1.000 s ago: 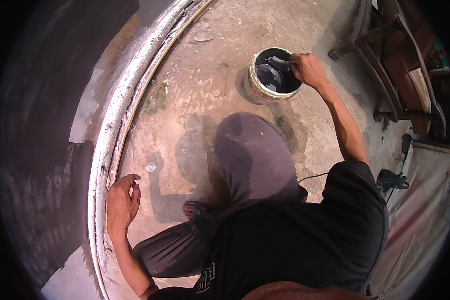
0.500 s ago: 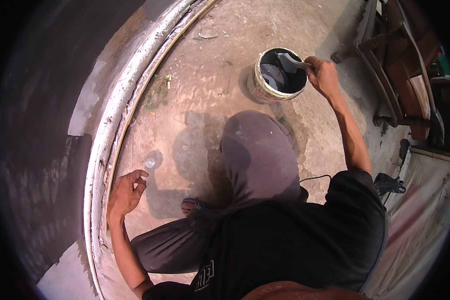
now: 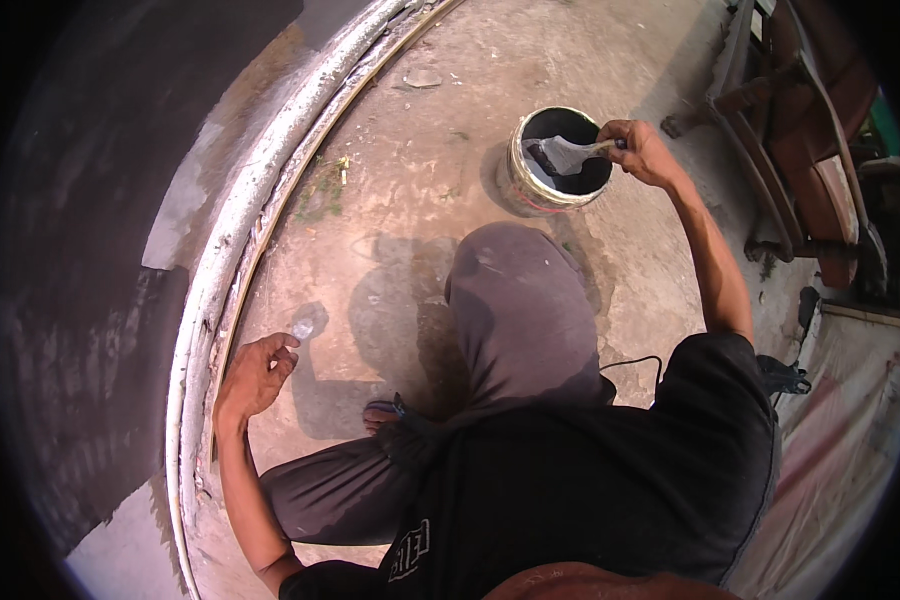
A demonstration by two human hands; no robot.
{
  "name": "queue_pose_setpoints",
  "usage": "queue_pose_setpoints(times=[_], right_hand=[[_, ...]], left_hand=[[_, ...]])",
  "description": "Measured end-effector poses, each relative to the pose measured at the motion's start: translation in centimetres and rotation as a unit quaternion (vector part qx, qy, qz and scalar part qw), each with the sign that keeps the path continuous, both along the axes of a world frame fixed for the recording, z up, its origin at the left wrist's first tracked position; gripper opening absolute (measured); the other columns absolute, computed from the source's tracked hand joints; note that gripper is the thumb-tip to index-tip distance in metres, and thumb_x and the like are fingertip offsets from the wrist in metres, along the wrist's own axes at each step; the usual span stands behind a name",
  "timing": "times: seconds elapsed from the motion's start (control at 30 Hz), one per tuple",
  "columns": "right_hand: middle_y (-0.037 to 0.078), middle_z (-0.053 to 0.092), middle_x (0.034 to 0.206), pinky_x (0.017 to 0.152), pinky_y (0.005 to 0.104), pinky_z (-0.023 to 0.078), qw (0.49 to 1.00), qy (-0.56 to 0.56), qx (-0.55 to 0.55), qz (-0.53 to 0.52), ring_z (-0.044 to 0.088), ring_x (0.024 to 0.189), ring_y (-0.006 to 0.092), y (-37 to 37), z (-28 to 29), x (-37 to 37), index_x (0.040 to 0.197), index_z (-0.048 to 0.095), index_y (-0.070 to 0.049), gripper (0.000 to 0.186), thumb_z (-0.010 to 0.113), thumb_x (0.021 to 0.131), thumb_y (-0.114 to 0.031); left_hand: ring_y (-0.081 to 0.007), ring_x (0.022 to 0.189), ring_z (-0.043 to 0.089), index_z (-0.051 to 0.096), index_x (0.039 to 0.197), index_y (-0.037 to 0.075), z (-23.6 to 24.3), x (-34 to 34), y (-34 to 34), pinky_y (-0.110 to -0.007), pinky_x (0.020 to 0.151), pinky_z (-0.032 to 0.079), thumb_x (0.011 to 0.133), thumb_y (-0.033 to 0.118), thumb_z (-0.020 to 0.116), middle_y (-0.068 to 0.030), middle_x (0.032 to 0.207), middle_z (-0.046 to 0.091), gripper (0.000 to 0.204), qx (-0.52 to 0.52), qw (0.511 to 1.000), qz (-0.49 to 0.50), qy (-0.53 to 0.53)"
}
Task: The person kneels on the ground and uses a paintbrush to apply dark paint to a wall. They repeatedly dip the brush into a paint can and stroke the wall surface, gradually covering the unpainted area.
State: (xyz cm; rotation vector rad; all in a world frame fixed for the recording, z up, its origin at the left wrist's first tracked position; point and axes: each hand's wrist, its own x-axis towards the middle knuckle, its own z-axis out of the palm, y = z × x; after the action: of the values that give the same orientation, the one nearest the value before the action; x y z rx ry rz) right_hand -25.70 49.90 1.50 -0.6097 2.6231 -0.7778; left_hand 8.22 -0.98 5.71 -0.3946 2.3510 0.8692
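Observation:
My right hand point(image 3: 632, 152) grips the handle of a paintbrush point(image 3: 568, 152), whose grey, loaded head is over the dark paint inside a round bucket point(image 3: 542, 198). The bucket stands on the concrete ground in front of my bent knee. My left hand point(image 3: 266, 365) hangs at the left beside a long white pipe point(image 3: 200, 300), its fingers loosely curled and apart, with nothing visible in them.
A wall point(image 3: 70, 300) with dark paint and pale grey patches runs along the left. Brown wooden furniture point(image 3: 785, 170) stands at the upper right. A plastic sheet point(image 3: 840, 420), a black bag point(image 3: 780, 375) and a thin cable point(image 3: 650, 362) lie at the right.
The brush head has turned and shifted within the bucket as my right hand dropped slightly and moved with it. My left hand has moved a little upward and right.

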Motion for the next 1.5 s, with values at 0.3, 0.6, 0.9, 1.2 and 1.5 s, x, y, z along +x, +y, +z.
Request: queue_pose_setpoints(times=[0.3,0.6,0.9,1.2,1.5], right_hand=[[0.021,0.068,0.08,0.06,0.048,0.051,0.929,0.348,0.118,0.036,0.068,0.071,0.0389,-0.1,-2.3,2.2,0.087,0.062,-0.002,0.006,0.062,0.082,-0.005],[0.019,0.07,0.071,0.061,0.0402,0.054,0.984,0.164,0.041,-0.053,0.069,0.064,0.0309,-1.8,1.1,3.2,0.089,0.073,0.004,0.021,0.066,0.074,-0.009],[0.014,0.072,0.073,0.061,0.0352,0.053,0.993,-0.025,-0.087,-0.082,0.07,0.065,0.0203,0.3,-1.5,1.2,0.095,0.075,0.006,0.027,0.065,0.075,-0.009],[0.018,0.073,0.083,0.065,0.0396,0.054,0.933,0.35,0.08,-0.031,0.072,0.073,0.0321,0.5,-1.1,2.3,0.103,0.074,-0.004,0.024,0.067,0.081,-0.012],[0.007,0.075,0.083,0.056,0.0231,0.046,0.931,0.132,-0.29,-0.181,0.064,0.067,0.0072,-14.7,-1.7,3.3,0.118,0.069,0.002,0.03,0.063,0.095,-0.015]], left_hand=[[-0.0287,0.082,0.066,0.064,0.116,-0.002,-0.5,0.3,-0.1,-0.04,0.078,0.05,0.093,0.017,0.064,-0.0174,0.086,0.069,0.029,-0.004,0.999,0.001,-0.033],[-0.03,0.086,0.068,0.064,0.118,-0.001,-0.3,0.8,-0.1,-0.04,0.08,0.051,0.094,0.018,0.064,-0.0193,0.09,0.07,0.031,-0.017,0.999,-0.006,-0.033],[-0.0285,0.093,0.068,0.065,0.12,0.002,0.7,-0.2,0.5,-0.04,0.085,0.051,0.095,0.025,0.063,-0.0205,0.1,0.071,0.034,-0.022,0.997,-0.002,-0.079],[-0.0327,0.09,0.069,0.063,0.122,0.0,0.0,0.5,0.1,-0.04,0.084,0.052,0.096,0.027,0.065,-0.023,0.099,0.071,0.038,-0.019,0.999,-0.002,-0.045],[-0.0327,0.086,0.068,0.066,0.12,0.003,0.5,1.1,-0.3,-0.039,0.079,0.053,0.094,0.029,0.067,-0.0175,0.092,0.071,0.037,-0.031,0.998,0.012,-0.046]])
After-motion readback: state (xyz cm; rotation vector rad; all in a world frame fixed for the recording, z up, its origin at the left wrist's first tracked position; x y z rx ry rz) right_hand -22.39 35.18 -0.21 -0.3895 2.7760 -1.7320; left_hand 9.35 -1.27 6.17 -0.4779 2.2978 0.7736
